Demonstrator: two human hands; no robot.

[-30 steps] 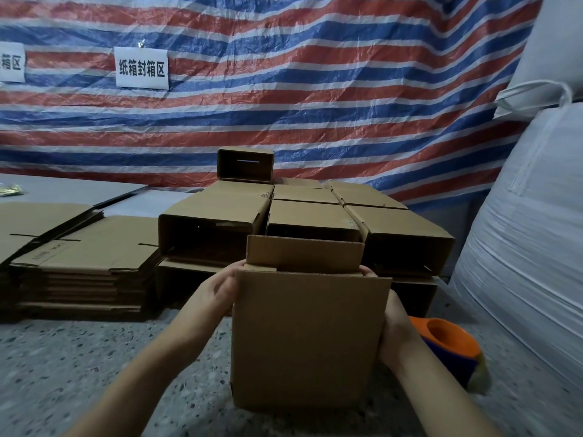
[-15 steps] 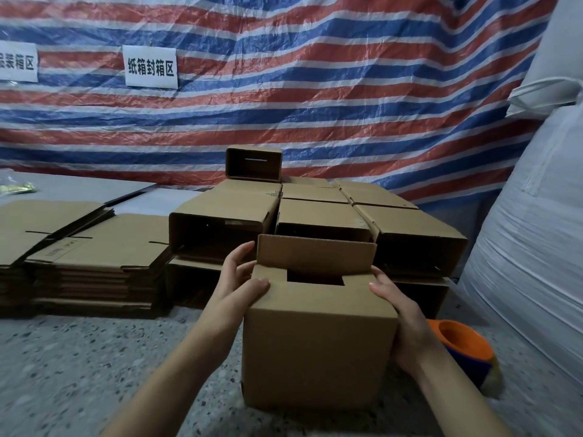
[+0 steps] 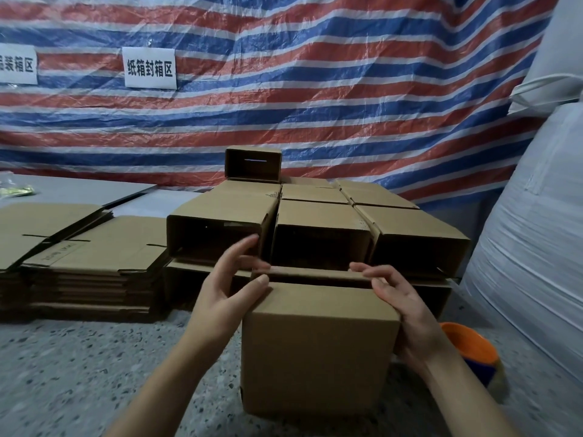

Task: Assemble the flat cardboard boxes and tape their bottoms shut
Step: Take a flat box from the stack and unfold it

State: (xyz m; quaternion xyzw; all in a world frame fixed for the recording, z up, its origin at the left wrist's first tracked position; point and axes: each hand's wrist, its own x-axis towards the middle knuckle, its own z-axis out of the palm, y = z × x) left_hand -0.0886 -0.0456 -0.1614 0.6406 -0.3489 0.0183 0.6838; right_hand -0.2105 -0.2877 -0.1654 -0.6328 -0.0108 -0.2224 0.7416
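A brown cardboard box (image 3: 318,351) stands upright on the speckled floor in front of me. Its near top flap lies flat and the far flap (image 3: 310,274) is folded nearly down. My left hand (image 3: 230,288) is at the box's upper left corner, thumb on the near flap, fingers stretched over the far flap's left end. My right hand (image 3: 400,307) lies against the upper right corner, fingers on the far flap's right end. An orange and blue tape dispenser (image 3: 470,351) sits on the floor to the right of the box.
Several assembled boxes (image 3: 318,222) lie on their sides in a stack just behind. Piles of flat cardboard blanks (image 3: 91,247) lie at the left. A large white sack (image 3: 536,231) fills the right side. A striped tarp (image 3: 284,89) hangs behind.
The far flap, upright a second ago, has been folded down towards the near flap. Both hands moved from the box's sides up onto its top corners.
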